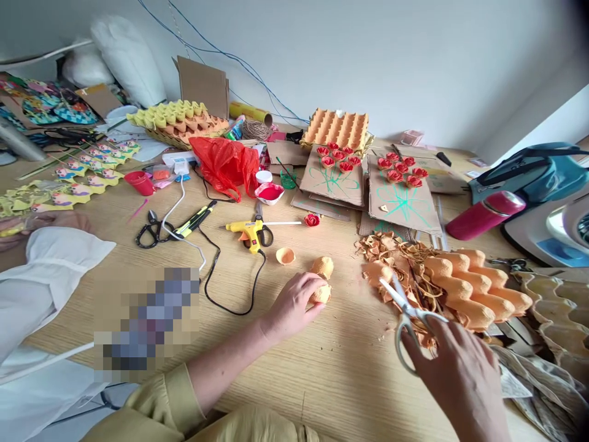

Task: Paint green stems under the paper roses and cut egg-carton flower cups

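My left hand (292, 307) rests on the table, its fingers curled round a cut orange egg-carton cup (323, 294). Touching or just behind that cup is a second upturned cup (323, 266). A third cup (285, 256) lies apart to the left. In my right hand (460, 362) is a pair of scissors (409, 309), fingers through the handles and blades pointing up and left. Near the blade tips sits another orange cup (378, 272), partly blurred, beside a heap of carton trimmings (396, 252). An orange egg-carton piece (473, 282) stands right of the heap.
A yellow glue gun (251, 233) with a cord lies left of my hand. Behind are a red bag (225, 162), a bowl of red paint (269, 193) and cardboard with red carton flowers (331, 184). A pink bottle (485, 215) lies right. A person's white sleeve (55, 270) is at left.
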`<action>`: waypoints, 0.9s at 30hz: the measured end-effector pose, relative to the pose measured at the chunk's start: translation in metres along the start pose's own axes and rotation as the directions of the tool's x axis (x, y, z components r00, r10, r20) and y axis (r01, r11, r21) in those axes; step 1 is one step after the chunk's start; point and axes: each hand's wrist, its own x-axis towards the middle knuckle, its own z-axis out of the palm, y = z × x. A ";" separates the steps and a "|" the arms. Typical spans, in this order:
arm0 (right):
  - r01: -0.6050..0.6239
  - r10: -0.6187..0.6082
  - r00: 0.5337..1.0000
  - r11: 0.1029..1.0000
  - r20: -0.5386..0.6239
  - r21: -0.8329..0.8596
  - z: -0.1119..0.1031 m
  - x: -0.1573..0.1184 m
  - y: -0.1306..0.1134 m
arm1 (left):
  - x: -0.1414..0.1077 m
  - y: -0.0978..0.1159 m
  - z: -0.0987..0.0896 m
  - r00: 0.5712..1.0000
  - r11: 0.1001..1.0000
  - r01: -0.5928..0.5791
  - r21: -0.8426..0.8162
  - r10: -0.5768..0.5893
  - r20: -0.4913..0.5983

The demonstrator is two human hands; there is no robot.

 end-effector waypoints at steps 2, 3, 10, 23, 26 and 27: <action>-0.070 0.071 0.997 0.995 0.014 -0.069 -0.001 0.012 0.008 | 0.000 0.000 0.002 1.000 1.000 0.004 0.001 -0.004 0.003; -0.090 0.094 0.995 0.991 0.033 -0.095 -0.001 0.017 0.012 | 0.000 0.000 0.003 1.000 1.000 0.010 0.001 -0.010 0.010; -0.169 0.172 0.985 0.980 0.019 -0.102 -0.012 0.007 0.025 | -0.001 -0.003 0.006 1.000 0.999 0.027 -0.039 -0.026 0.014; 0.129 -0.159 0.959 0.982 0.233 0.138 -0.008 0.018 -0.061 | -0.006 -0.005 0.003 0.991 0.999 0.034 0.033 -0.029 -0.128; 0.144 -0.173 0.940 0.983 0.294 0.117 -0.009 0.031 -0.069 | -0.007 -0.005 0.003 0.992 0.998 0.042 0.053 -0.036 -0.122; 0.145 -0.174 0.933 0.983 0.316 0.115 -0.009 0.034 -0.070 | -0.008 -0.005 0.003 0.992 0.998 0.045 0.052 -0.039 -0.122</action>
